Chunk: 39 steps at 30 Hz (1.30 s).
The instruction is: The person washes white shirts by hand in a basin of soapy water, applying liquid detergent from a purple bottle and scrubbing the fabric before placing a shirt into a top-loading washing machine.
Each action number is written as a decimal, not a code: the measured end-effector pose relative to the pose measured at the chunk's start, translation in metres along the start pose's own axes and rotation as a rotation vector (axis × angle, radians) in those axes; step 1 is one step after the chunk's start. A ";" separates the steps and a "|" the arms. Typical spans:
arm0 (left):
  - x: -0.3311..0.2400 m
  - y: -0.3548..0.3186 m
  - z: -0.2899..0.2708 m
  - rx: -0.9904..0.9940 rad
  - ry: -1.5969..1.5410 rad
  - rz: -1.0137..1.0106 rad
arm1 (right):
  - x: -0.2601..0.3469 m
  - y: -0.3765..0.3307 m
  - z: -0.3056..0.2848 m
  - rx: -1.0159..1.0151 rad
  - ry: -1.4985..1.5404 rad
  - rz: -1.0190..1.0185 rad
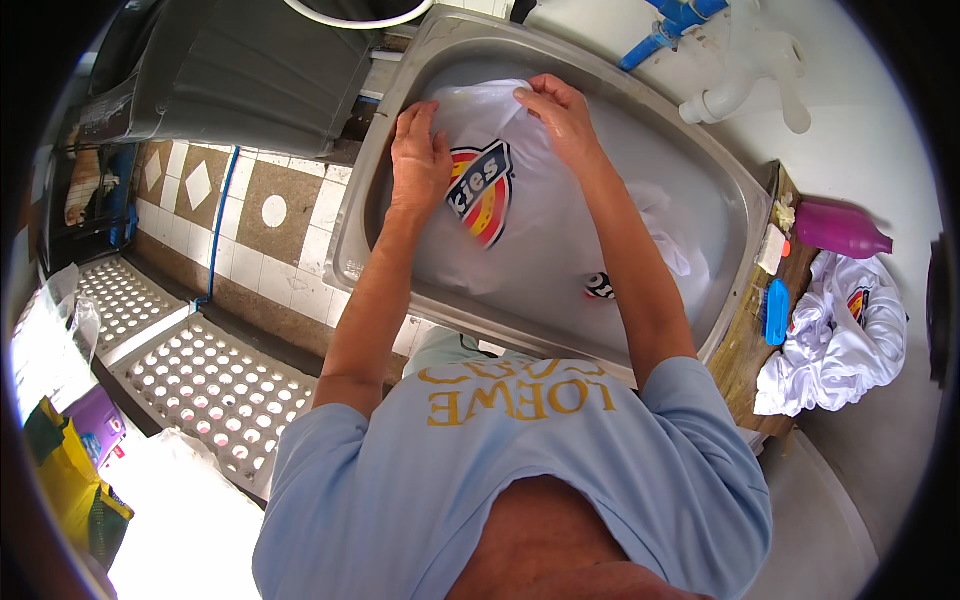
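Note:
A wet white shirt (470,115) with a red, yellow and dark blue print lies partly under cloudy water in a steel sink (345,235). At its left edge, my left hand (418,165) grips the fabric with bent fingers. My right hand (562,118) pinches the shirt's far edge between thumb and fingers. Between the two hands the cloth bulges above the water. More white cloth (672,240) floats on the right side of the sink, and a small dark print shows beside my right forearm. How far the shirt reaches underwater is hidden.
On a wooden ledge (745,350) to the right are a blue brush (775,312), a pale bar (771,248), a purple bottle (843,229) and a bunched white garment (835,345). White pipes (735,90) hang behind the sink. A dark grey bin (250,75) stands at left.

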State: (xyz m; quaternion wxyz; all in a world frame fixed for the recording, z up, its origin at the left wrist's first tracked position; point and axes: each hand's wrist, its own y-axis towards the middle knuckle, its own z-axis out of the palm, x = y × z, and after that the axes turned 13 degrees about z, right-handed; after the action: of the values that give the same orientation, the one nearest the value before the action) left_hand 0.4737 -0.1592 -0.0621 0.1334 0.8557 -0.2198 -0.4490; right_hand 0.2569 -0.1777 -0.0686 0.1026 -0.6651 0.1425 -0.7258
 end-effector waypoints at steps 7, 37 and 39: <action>0.009 0.009 0.011 0.114 -0.164 -0.146 | -0.008 -0.053 -0.024 -0.009 0.476 0.226; -0.007 0.035 -0.006 0.404 -1.296 -0.469 | 0.011 -0.089 -0.009 -0.050 0.203 -0.024; -0.010 0.036 -0.008 0.457 -1.312 -0.467 | 0.006 -0.087 -0.015 -0.054 0.141 -0.047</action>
State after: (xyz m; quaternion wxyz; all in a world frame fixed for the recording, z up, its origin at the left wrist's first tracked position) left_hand 0.4660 -0.1856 -0.0356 -0.3068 0.4416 -0.1545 -0.8288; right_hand 0.2452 -0.0974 -0.0344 0.0573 -0.6181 0.1532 -0.7689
